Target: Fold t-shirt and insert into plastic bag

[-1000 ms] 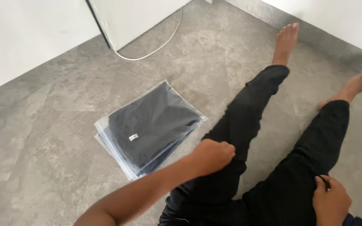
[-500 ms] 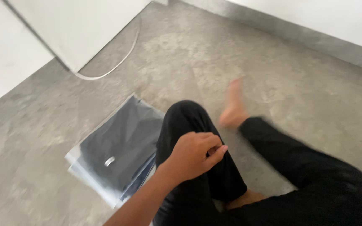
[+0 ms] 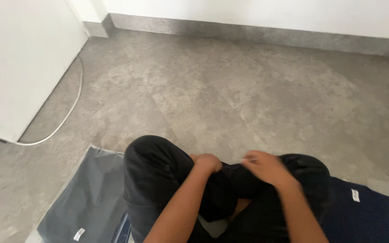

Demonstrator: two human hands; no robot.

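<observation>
I sit cross-legged on a grey floor in black trousers. My left hand is curled with its fingers tucked against the black fabric between my knees. My right hand, blurred, rests on the same dark fabric next to the right knee; whether it grips the cloth is unclear. A stack of dark folded garments in clear plastic bags lies on the floor by my left knee. Another dark blue folded garment with a small white label lies to my right.
A white cabinet or door panel stands at the left, with a white cable curving along the floor beside it. A grey skirting board runs along the white wall at the back.
My legs have folded in from stretched out to crossed. The view swung right, so the bagged garments are now at lower left. My right hand came up to the knees beside the left.
</observation>
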